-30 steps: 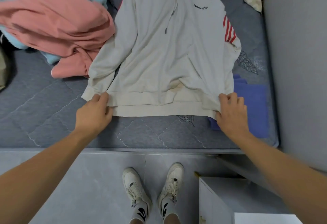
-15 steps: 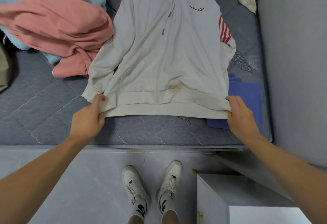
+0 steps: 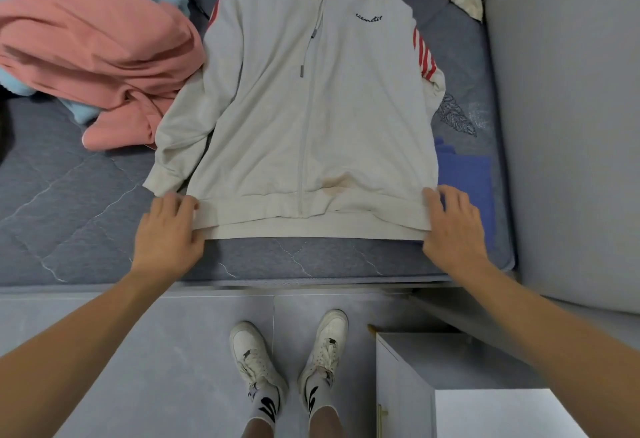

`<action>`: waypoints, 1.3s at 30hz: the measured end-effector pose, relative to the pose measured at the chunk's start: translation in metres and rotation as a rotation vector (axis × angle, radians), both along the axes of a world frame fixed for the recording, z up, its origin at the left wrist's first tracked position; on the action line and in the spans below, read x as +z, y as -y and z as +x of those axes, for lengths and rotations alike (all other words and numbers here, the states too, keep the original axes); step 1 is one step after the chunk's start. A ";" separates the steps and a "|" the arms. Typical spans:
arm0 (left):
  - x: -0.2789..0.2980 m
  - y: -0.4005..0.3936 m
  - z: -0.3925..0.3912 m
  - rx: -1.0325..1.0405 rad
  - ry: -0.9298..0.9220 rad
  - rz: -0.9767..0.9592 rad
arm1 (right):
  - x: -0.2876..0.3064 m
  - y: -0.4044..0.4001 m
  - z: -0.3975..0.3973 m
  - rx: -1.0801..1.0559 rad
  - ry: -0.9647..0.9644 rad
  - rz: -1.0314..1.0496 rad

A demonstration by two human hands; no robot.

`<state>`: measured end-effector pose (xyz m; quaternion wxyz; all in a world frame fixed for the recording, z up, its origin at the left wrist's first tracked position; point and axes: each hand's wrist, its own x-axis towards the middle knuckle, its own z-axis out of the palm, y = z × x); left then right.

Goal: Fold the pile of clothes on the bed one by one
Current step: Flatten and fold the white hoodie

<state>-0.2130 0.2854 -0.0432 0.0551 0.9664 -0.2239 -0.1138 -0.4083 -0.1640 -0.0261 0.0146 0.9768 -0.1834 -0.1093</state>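
Grey quilted bed (image 3: 86, 216): left hand (image 3: 166, 233) at 8 o'clock and right hand (image 3: 453, 229) at 4 o'clock each pinch the hem corners of the cream zip jacket (image 3: 311, 108), which is spread flat, front up.

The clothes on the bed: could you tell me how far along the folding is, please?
Done: a blue garment seems folded. In hand: the left hand and right hand hold the hem of the white jacket, spread flat, unfolded. Left: the pink garment and the pile beneath.
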 end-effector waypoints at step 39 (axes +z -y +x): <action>-0.040 0.223 0.073 -0.264 -0.064 -0.178 | -0.063 -0.022 0.159 0.185 0.119 0.251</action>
